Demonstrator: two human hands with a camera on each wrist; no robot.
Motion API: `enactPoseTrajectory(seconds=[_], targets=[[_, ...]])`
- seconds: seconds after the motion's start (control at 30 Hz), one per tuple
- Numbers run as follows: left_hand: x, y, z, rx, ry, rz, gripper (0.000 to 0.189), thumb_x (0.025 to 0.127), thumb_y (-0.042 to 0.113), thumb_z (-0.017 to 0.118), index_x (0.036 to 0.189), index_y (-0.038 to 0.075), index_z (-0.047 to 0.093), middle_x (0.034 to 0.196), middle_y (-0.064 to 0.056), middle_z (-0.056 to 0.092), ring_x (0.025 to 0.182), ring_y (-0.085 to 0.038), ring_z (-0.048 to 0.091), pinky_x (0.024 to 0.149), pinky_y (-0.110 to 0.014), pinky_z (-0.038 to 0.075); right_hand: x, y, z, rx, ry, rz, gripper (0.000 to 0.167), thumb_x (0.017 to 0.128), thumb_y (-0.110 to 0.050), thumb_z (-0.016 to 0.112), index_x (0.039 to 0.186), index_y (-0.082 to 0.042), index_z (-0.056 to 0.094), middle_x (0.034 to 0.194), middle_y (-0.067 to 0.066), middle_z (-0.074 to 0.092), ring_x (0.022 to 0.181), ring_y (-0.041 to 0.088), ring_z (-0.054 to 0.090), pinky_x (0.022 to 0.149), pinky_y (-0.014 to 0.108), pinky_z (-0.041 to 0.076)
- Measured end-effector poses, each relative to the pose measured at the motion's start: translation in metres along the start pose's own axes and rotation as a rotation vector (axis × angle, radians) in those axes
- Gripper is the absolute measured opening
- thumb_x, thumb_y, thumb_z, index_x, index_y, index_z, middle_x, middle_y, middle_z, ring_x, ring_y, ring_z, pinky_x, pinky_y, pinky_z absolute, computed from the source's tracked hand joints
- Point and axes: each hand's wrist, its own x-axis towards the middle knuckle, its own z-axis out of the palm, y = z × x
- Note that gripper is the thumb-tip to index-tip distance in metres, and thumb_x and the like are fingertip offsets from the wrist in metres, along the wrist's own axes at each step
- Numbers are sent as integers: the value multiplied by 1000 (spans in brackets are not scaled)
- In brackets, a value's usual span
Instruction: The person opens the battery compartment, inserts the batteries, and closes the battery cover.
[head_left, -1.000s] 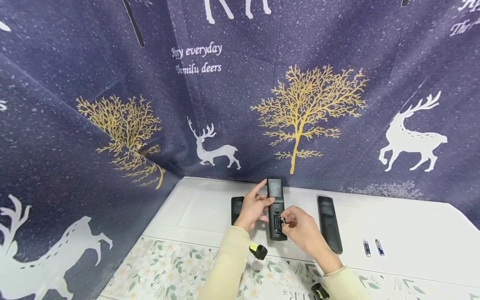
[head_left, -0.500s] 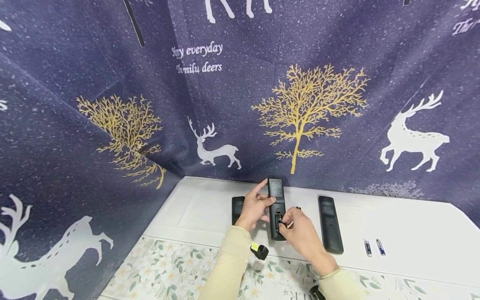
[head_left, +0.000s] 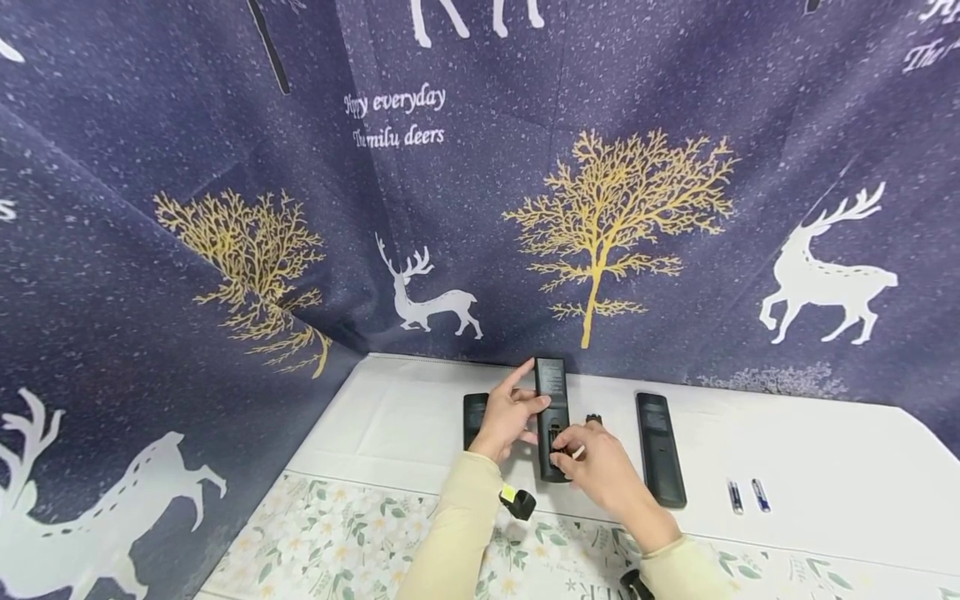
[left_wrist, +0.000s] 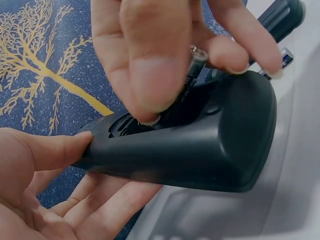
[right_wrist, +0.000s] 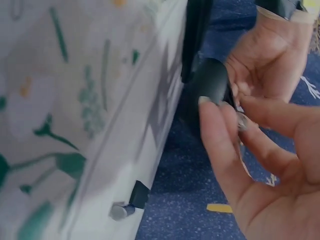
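Dark blue cloth point(head_left: 465, 192), printed with two golden trees point(head_left: 595, 260) and white deer point(head_left: 828, 282), was hung behind a white counter point(head_left: 825, 454). The left remote point(head_left: 474, 417), the first of three, was partly covered by the left hand point(head_left: 510, 418). By that hand the middle remote point(head_left: 552, 382) was gripped, the thumb laid on its upturned back, fingers set beneath it and the forefinger stretched toward its far end. By the right hand point(head_left: 603, 471), narrowed to a pinch, one battery point(left_wrist: 198, 56) was held tilted at the uncovered battery compartment point(head_left: 556, 432), one end raised. Whether a second was seated inside could not be told. Just beyond that hand, one small black piece point(head_left: 593, 418) was seen, partly hidden. Farther right, the right remote point(head_left: 661, 452), the third, was laid back up; rightmost, two loose batteries point(head_left: 735, 497) were set side by side, slightly apart.
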Motion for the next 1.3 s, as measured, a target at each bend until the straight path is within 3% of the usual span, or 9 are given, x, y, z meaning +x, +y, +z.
enactPoseTrajectory(seconds=[0.23,0.47,0.63,0.9,1.3], targets=[[0,0,-2,-16,-10,-3,71,98,4,76,160,29,52,113,-11,71,83,-24,66,51,-40,62,3,0,-6,-85,-77,-9,26,88,1,83,112,-6,77,103,5,63,80,15,65,69,33,58],[-1,1,-4,-22,-19,-5,70,99,6,76,159,32,52,115,-11,72,90,-30,70,57,-45,64,3,2,-9,-90,-62,-44,25,89,-5,85,112,-10,76,103,3,62,82,13,59,71,32,54],[0,2,-5,-28,-22,-15,69,99,7,76,158,34,54,116,-11,71,91,-30,69,57,-44,64,3,6,-9,-21,-19,-16,36,88,-6,88,118,-6,68,116,11,58,97,23,64,80,39,58],[0,4,-6,-42,-24,-20,69,98,6,76,157,34,55,117,-11,71,91,-27,68,60,-47,65,7,16,-9,178,-22,46,87,87,-4,89,158,3,40,141,29,50,112,37,68,81,39,63],[1,5,-7,-44,-34,-30,68,98,9,77,156,37,55,122,-11,69,98,-31,70,61,-47,65,10,28,-12,283,-57,49,93,87,-12,90,163,-8,37,146,24,54,116,37,67,83,43,63]])
